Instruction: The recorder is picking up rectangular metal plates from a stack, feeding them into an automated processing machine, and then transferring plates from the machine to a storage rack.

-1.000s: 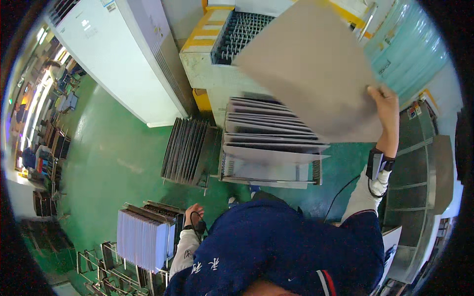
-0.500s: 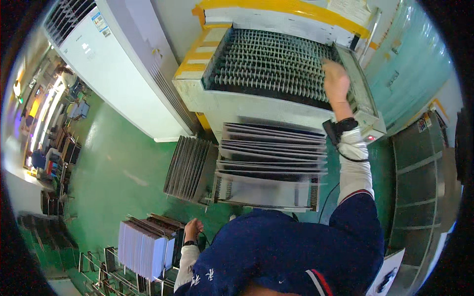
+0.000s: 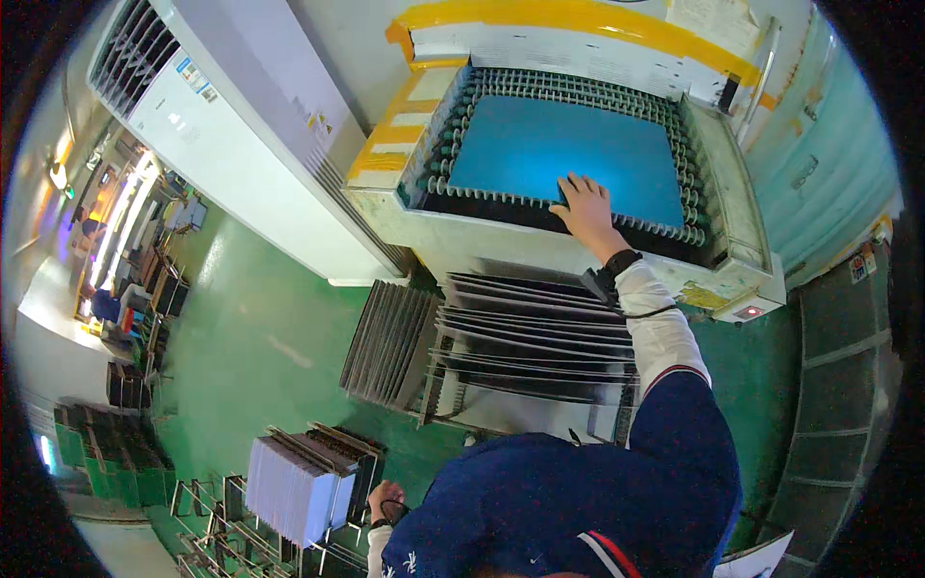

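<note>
Blue sheet (image 3: 568, 144): flat on roller bed (image 3: 690, 188).
Right hand (image 3: 587, 214): fingers spread at sheet's near edge, apparently steadying it.
Left hand (image 3: 386, 499): small in view; finger state cannot be told.
Next move: likely calls for releasing squarely.

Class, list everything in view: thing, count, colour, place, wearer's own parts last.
Machine: 1, whitish, top centre
Rollers: many, grey, inside machine
Flat sheet: 1, blue, on rollers
Tape: several strips, yellow, around machine
Cabinet: 1, white, upper left
Racked sheets: many, grey, two groups, centre
Pale sheets: many, lilac, lower left
Curtain: 1, pale aqua, upper right
Panelled unit: 1, grey, right
Floor: 1, green, left
People: at least one, blue clothing, far left
Left hand: 1, bare, lower centre
Right hand: 1, bare, at flat sheet's near edge
Sleeves: 2, white, below hands
Shirt: 1, navy, bottom
</note>
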`<state>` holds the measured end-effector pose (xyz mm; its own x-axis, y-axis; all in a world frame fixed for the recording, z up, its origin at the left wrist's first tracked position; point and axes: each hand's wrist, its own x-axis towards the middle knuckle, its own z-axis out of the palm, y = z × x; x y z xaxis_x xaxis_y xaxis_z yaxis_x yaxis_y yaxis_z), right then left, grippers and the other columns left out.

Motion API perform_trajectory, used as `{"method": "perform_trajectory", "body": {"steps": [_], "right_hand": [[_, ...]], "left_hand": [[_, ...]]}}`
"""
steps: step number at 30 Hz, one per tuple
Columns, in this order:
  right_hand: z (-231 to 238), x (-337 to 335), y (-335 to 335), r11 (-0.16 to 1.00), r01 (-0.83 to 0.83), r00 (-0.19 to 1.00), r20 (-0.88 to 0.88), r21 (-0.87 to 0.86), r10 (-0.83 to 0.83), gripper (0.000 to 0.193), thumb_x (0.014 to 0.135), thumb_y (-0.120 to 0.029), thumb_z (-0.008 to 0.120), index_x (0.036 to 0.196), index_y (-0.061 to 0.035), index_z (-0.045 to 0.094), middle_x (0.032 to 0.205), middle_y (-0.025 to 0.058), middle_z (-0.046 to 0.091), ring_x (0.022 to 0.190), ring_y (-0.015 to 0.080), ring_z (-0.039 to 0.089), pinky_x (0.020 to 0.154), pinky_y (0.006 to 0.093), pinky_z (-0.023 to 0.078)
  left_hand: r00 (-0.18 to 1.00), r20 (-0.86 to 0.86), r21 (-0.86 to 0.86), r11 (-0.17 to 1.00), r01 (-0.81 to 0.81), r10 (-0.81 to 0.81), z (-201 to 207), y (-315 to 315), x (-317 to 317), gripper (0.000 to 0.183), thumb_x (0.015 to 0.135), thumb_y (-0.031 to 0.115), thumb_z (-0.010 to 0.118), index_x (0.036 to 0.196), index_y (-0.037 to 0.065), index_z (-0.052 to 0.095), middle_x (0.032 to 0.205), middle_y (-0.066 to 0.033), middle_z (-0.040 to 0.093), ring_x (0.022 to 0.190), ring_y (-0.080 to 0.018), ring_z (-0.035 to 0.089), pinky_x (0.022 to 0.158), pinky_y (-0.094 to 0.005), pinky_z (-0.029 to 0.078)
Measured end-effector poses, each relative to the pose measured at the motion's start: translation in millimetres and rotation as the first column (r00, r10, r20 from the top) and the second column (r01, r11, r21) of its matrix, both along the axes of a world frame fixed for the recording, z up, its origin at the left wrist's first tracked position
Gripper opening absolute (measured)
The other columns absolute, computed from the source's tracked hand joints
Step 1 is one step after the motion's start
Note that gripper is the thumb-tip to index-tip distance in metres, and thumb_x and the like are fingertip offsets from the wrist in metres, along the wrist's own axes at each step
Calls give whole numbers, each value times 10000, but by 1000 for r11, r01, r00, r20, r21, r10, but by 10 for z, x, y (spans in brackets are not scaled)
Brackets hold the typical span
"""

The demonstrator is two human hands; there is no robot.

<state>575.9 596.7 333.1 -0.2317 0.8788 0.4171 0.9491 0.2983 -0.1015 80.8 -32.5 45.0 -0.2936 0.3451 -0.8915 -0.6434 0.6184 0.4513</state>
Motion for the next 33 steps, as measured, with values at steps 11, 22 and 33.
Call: {"method": "perform_trajectory", "body": {"steps": [11, 22, 33], "right_hand": [[22, 362, 1296, 985, -12, 996, -84, -172, -2, 578, 881, -530, 518, 1327, -161, 518, 1437, 102, 421, 1318, 320, 375, 1061, 526, 294], [89, 636, 1203, 975, 14, 996, -83, -223, -33, 484, 885, -504, 504, 1109, -106, 663, 1064, 145, 663, 994, 332, 620, 853, 456, 480], [242, 981, -1375, 773, -412, 838, -534, -482, 113, 309, 888, -281, 611, 1045, -23, 675, 958, 98, 702, 883, 173, 646, 802, 303, 492]], "left_hand": [[852, -406, -69, 941, 332, -331, 194, -95, -39, 227, 891, 222, 577, 1005, 27, 593, 858, -117, 648, 785, -319, 671, 622, -455, 562], [906, -172, -61, 922, 382, -387, -27, -108, -233, 203, 845, 288, 605, 829, 87, 588, 741, -86, 615, 669, -227, 618, 571, -366, 485], [990, -73, -6, 992, 123, -123, 245, 885, -170, 265, 869, 266, 629, 1033, 65, 577, 859, -97, 635, 685, -246, 636, 533, -326, 494]]}}
